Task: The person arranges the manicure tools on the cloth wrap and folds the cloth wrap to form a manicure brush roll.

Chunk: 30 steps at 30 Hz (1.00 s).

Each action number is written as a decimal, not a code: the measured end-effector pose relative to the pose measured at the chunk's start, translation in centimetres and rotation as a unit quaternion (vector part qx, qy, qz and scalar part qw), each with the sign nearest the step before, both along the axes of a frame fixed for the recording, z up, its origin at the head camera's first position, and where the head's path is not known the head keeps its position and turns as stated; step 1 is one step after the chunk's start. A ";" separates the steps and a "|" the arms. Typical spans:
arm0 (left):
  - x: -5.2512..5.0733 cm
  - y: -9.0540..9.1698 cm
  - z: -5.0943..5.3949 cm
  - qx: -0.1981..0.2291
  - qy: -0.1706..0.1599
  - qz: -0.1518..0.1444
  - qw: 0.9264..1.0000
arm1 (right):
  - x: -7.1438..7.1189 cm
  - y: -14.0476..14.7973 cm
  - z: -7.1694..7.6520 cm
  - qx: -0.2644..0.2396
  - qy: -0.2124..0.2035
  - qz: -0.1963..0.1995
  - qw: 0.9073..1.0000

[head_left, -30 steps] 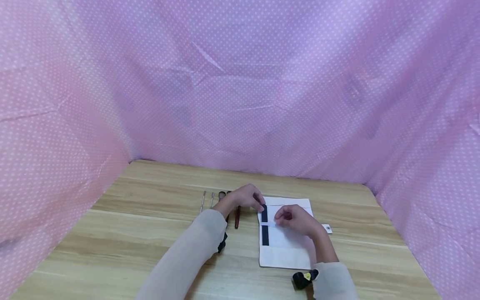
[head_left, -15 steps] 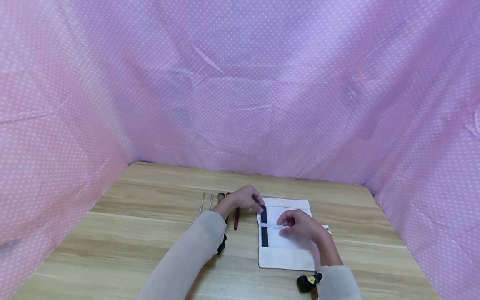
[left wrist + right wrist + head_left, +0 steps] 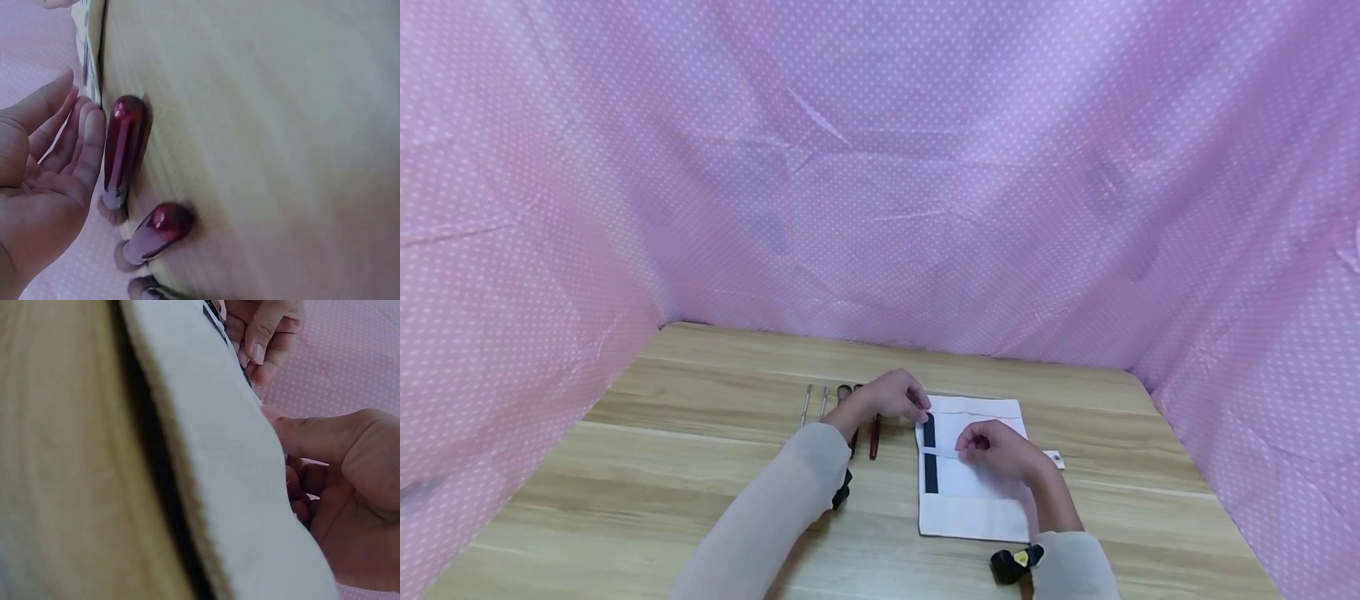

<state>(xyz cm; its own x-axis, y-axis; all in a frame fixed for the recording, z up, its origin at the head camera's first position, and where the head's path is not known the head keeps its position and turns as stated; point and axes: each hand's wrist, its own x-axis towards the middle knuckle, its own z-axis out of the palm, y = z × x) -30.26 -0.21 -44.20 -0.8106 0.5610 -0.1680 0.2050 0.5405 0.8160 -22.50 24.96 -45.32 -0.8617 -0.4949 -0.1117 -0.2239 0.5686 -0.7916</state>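
Note:
In the head view a white fabric case (image 3: pixel 977 512) lies flat, with a long black strip (image 3: pixel 930 473) near its left edge and a thin white strap (image 3: pixel 938 452) crossing that strip. At the strap's end, my right hand (image 3: pixel 1000 450) pinches it between thumb and fingertips. My left hand (image 3: pixel 897 393) is by the black strip's upper end, at the case's upper left edge. Its thumb and fingers stand apart in the left wrist view, loosely bent. The right wrist view shows my right hand (image 3: pixel 356 487) behind the white fabric, which hides some fingertips.
Left of the case, a dark red brush (image 3: pixel 875 437) and several other brushes and slim tools lie on the wooden table (image 3: pixel 662 467), partly behind my left forearm. A white tab (image 3: pixel 1054 459) sticks out at the case's right. Pink dotted cloth (image 3: pixel 880 208) surrounds the table.
My right hand has shifted slightly right and down; its fingers, parted half a second ago, are now closed together at the strap. My left hand stays nearly in place.

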 end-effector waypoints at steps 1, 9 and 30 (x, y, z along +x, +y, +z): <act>0.0 -0.1 0.1 0.000 0.008 -0.002 1.000 | 0.0 0.0 -0.1 -0.007 -0.002 0.004 1.000; -0.8 -1.9 0.7 -0.011 0.070 0.004 0.997 | -0.3 0.2 -0.6 -0.029 -0.024 0.007 0.999; -2.3 -6.4 1.5 -0.010 0.051 0.038 0.998 | -0.5 0.2 -0.5 -0.052 -0.055 -0.003 0.997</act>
<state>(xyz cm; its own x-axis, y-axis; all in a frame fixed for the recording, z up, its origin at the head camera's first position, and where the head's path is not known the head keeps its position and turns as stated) -32.54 -6.63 -42.72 -0.8644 0.4943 -0.0919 0.2447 0.5733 0.7819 -23.00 25.13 -45.84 -0.8498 -0.5044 -0.1529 -0.1304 0.4823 -0.8662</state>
